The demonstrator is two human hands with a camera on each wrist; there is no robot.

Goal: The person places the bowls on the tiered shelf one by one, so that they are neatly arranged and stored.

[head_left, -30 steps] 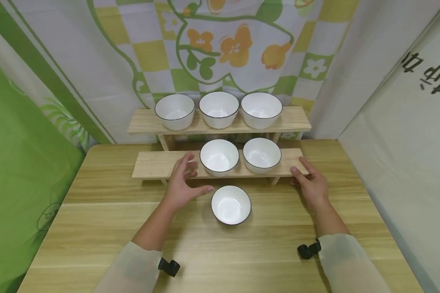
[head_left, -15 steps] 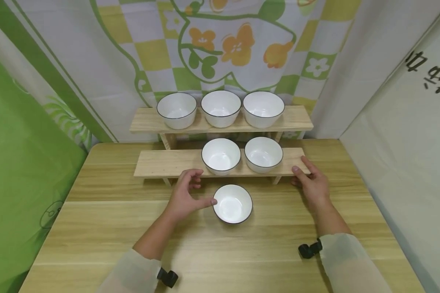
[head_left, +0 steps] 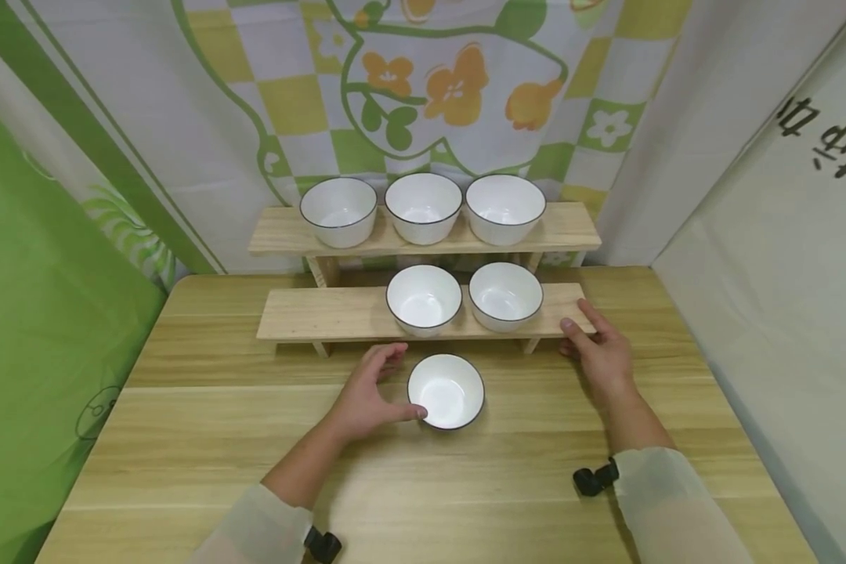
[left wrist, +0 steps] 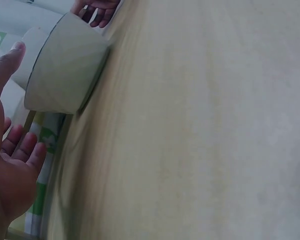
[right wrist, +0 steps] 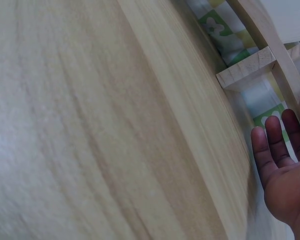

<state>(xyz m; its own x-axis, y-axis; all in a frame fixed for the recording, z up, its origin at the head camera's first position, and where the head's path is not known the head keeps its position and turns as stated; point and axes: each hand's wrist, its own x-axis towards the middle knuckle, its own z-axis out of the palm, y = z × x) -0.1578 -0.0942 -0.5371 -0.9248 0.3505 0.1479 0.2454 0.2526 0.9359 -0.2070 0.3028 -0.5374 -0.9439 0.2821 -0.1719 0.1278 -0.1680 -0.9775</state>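
Note:
A white bowl with a dark rim (head_left: 446, 392) stands upright on the table in front of a two-step wooden rack. Beside its left side is my left hand (head_left: 370, 395), thumb stretched to the near-left rim and fingers spread toward the far side. In the left wrist view the hand (left wrist: 12, 175) has its fingers apart from the bowl (left wrist: 67, 65). My right hand (head_left: 602, 356) grips the right end of the lower shelf (head_left: 317, 313), thumb on top; in the right wrist view several fingers (right wrist: 273, 140) hang below the shelf edge.
Two matching bowls (head_left: 423, 301) (head_left: 505, 298) sit on the lower shelf, toward its middle and right. The upper shelf (head_left: 275, 235) bears three more bowls (head_left: 423, 210) in a row. Behind the rack hangs a patterned curtain (head_left: 458, 86). The wooden table (head_left: 507, 501) extends in front.
My left hand has come down from beside the lower shelf and moved rightward, nearer to the front bowl. The right hand stays at the shelf's end; the bowls have not moved.

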